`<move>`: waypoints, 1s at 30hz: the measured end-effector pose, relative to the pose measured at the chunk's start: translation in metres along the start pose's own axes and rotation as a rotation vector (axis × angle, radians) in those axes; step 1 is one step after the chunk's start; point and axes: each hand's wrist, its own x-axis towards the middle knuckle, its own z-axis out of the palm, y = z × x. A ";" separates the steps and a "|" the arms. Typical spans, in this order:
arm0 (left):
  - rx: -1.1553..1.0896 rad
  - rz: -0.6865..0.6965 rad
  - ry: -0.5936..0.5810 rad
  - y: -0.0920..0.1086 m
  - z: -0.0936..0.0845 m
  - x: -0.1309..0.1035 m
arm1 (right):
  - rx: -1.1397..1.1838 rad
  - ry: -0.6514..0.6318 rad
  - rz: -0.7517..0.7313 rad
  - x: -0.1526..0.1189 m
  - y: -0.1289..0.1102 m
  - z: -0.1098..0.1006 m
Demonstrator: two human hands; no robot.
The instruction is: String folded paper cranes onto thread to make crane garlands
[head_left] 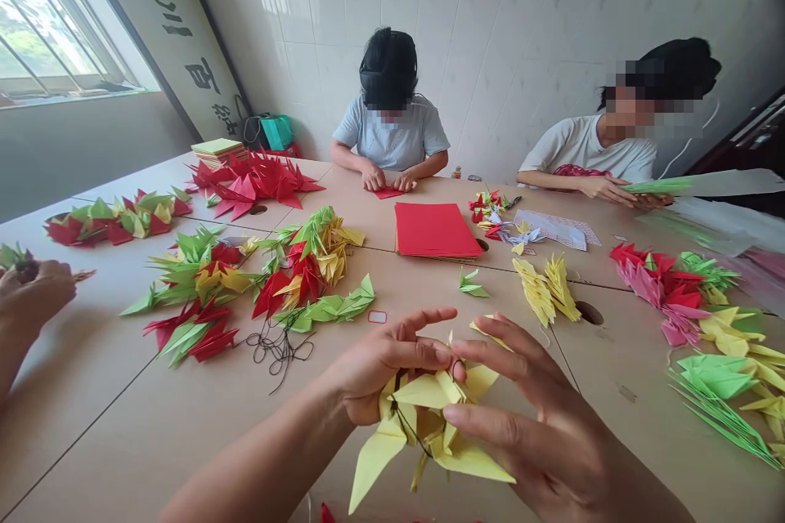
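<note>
With left hand (386, 368) and right hand (545, 417), we grip the yellow paper cluster (423, 391) between curled fingers; red sheets (437, 229) lie at 12 o'clock.

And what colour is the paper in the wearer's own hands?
The paper is pale yellow, clearest in the head view.

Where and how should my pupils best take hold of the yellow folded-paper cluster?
Probably grip the yellow cluster at its upper left, from the left, where the left hand touches it; its pointed tips splay outward and might crease.
</note>
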 end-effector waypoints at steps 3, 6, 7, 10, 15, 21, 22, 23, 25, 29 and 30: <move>-0.013 -0.008 0.014 0.000 0.001 -0.001 | -0.007 0.012 -0.006 0.002 -0.001 0.001; -0.005 -0.029 0.022 0.002 0.004 -0.003 | -0.035 0.023 -0.005 0.003 0.001 0.003; 0.010 -0.033 0.029 0.002 0.005 -0.004 | -0.043 0.039 0.003 0.003 0.002 0.003; 0.067 -0.015 0.069 0.003 0.008 -0.005 | -0.046 0.124 0.051 0.002 0.009 0.005; 0.149 0.049 0.057 0.002 0.008 -0.004 | -0.050 0.244 0.136 0.000 0.018 0.006; 0.275 -0.055 -0.143 -0.001 0.004 -0.005 | -0.112 0.343 0.193 -0.002 0.022 0.007; 0.290 -0.073 -0.158 -0.001 0.004 -0.005 | -0.112 0.350 0.208 -0.003 0.023 0.007; 0.300 -0.080 -0.156 0.000 0.004 -0.005 | -0.114 0.355 0.223 -0.004 0.024 0.008; 0.314 -0.074 -0.126 0.002 0.006 -0.006 | -0.133 0.364 0.251 -0.005 0.025 0.008; 0.344 -0.062 -0.094 0.005 0.008 -0.007 | -0.204 0.395 0.325 -0.008 0.031 0.010; 0.344 -0.061 -0.085 0.005 0.007 -0.007 | -0.215 0.401 0.347 -0.008 0.032 0.010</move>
